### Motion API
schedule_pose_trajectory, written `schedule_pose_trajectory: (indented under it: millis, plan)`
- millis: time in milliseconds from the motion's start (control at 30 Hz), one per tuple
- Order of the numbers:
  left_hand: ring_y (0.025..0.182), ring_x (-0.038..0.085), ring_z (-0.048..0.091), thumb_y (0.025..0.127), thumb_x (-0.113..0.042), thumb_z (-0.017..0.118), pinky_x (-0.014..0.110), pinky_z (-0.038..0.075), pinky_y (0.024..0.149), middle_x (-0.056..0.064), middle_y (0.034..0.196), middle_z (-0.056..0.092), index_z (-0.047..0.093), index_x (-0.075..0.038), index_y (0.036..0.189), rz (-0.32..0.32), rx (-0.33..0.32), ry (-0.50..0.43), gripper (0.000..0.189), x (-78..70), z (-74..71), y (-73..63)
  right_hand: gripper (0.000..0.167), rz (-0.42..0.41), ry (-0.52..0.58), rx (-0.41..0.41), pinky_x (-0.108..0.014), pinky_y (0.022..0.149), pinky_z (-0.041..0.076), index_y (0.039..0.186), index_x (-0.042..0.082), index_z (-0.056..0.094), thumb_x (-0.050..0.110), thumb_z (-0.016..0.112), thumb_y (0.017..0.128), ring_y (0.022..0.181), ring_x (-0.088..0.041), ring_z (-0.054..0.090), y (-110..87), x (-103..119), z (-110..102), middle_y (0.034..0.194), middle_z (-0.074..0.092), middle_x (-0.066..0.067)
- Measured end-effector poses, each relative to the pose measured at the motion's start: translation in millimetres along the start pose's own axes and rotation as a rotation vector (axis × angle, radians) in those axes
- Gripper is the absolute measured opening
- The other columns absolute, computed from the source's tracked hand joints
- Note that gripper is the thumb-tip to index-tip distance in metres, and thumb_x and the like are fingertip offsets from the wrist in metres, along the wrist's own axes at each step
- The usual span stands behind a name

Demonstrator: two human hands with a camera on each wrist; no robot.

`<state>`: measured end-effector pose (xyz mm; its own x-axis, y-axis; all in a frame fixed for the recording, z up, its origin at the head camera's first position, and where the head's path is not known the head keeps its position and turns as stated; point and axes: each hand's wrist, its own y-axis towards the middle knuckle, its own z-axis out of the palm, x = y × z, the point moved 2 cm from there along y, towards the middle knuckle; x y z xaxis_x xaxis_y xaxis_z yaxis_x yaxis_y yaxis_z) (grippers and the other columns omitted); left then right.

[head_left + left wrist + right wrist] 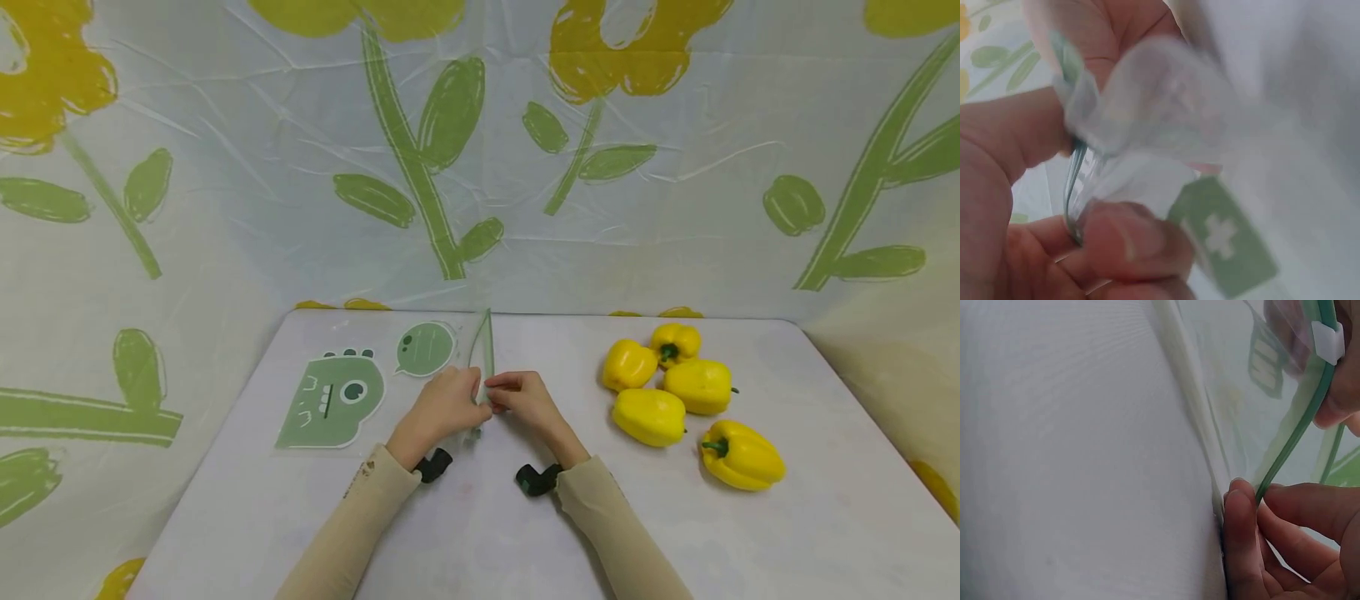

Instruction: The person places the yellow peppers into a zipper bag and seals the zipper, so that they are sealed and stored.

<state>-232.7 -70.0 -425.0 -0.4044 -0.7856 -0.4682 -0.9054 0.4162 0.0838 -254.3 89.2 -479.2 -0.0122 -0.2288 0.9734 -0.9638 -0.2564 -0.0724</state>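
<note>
A clear plastic zip bag (336,408) printed with a green one-eyed monster lies on the table, its green-edged mouth raised between the hands. My left hand (446,404) holds the bag by its mouth; in the left wrist view its fingers (1135,244) curl at the clear film. My right hand (528,402) pinches the green zip strip (1297,432) between thumb and fingertips. A white slider (1329,342) sits on that strip, close to the left hand's fingers in the right wrist view. The mouth gapes between the two strips there.
Several yellow bell peppers lie on the right of the table, the nearest pepper (744,455) apart from the cluster around another pepper (649,417). A flower-printed cloth (300,167) hangs behind and at the sides. Black devices (537,480) sit at both wrists.
</note>
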Motion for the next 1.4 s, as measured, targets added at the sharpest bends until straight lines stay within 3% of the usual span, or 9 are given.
schedule_pose_trajectory:
  millis: [367,567,667,800,933,1067,1200,1300,1400]
  plan:
    - [0.049,0.015,0.043,0.078,-0.019,0.073,0.028,0.032,0.046,0.000,0.056,0.044,0.047,-0.012,0.076,-0.007,-0.112,0.114,0.027,-6.8,-6.0,-1.6,0.023,-0.012,-0.035,0.002,-0.030,0.065,0.052,0.109,-0.009,0.070,0.005,0.061,0.092,0.069,-0.019,0.068,-0.8,2.7,-3.5,0.083,0.073,-0.012]
    - [0.049,0.013,0.040,0.074,-0.016,0.069,0.028,0.030,0.046,-0.003,0.054,0.041,0.045,-0.014,0.072,0.028,-0.150,0.129,0.024,-6.2,-4.5,-1.3,0.026,-0.031,-0.025,0.061,-0.044,0.069,0.054,0.113,-0.016,0.064,0.002,0.055,0.095,0.074,-0.039,0.066,0.4,5.1,-8.9,0.085,0.069,-0.025]
    - [0.049,0.014,0.041,0.072,-0.017,0.070,0.029,0.031,0.046,-0.003,0.054,0.041,0.044,-0.014,0.070,0.034,-0.153,0.145,0.026,-5.7,-4.1,-0.9,0.028,-0.047,-0.041,0.055,-0.042,0.067,0.054,0.116,-0.014,0.063,0.003,0.055,0.095,0.073,-0.041,0.064,-0.5,9.9,-13.1,0.090,0.067,-0.029]
    - [0.050,0.014,0.043,0.072,-0.018,0.070,0.030,0.033,0.048,-0.003,0.054,0.043,0.044,-0.015,0.070,0.029,-0.129,0.159,0.026,-5.5,-3.5,-0.5,0.029,-0.118,-0.110,-0.030,-0.031,0.063,0.053,0.117,-0.011,0.063,0.005,0.055,0.094,0.072,-0.038,0.066,-3.4,20.6,-26.6,0.095,0.068,-0.027]
    - [0.050,0.014,0.042,0.073,-0.018,0.070,0.030,0.033,0.048,-0.003,0.054,0.043,0.044,-0.015,0.070,0.030,-0.109,0.155,0.026,-6.4,-3.4,-1.1,0.026,-0.196,-0.250,-0.205,-0.029,0.066,0.053,0.116,-0.006,0.066,0.009,0.059,0.095,0.077,-0.035,0.067,-8.9,33.7,-52.0,0.097,0.069,-0.021]
    - [0.051,0.014,0.040,0.074,-0.017,0.069,0.030,0.032,0.047,-0.003,0.054,0.043,0.044,-0.015,0.069,0.036,-0.114,0.147,0.026,-6.6,-3.5,-1.8,0.024,-0.231,-0.361,-0.384,-0.037,0.077,0.051,0.115,-0.002,0.067,0.010,0.060,0.096,0.086,-0.031,0.065,-18.5,47.4,-80.7,0.103,0.069,-0.019]
    - [0.050,0.014,0.039,0.074,-0.016,0.068,0.029,0.032,0.047,-0.003,0.054,0.043,0.044,-0.015,0.069,0.040,-0.114,0.141,0.024,-6.7,-3.8,-2.2,0.025,-0.288,-0.426,-0.503,-0.048,0.090,0.047,0.117,-0.005,0.065,0.007,0.059,0.095,0.097,-0.036,0.060,-27.7,52.7,-107.1,0.110,0.066,-0.023]
    - [0.050,0.013,0.038,0.074,-0.016,0.068,0.028,0.032,0.047,-0.003,0.054,0.042,0.044,-0.015,0.069,0.043,-0.107,0.138,0.024,-7.3,-4.3,-2.5,0.028,-0.274,-0.479,-0.565,-0.055,0.099,0.037,0.119,-0.005,0.063,0.006,0.058,0.094,0.111,-0.042,0.051,-33.9,50.6,-125.1,0.122,0.060,-0.026]
    - [0.050,0.013,0.038,0.074,-0.015,0.067,0.028,0.031,0.047,-0.004,0.054,0.041,0.044,-0.015,0.069,0.048,-0.108,0.140,0.024,-7.5,-4.6,-2.6,0.035,-0.181,-0.540,-0.593,-0.060,0.104,0.026,0.124,-0.005,0.060,0.006,0.054,0.092,0.123,-0.048,0.039,-39.3,47.8,-139.9,0.135,0.050,-0.028]
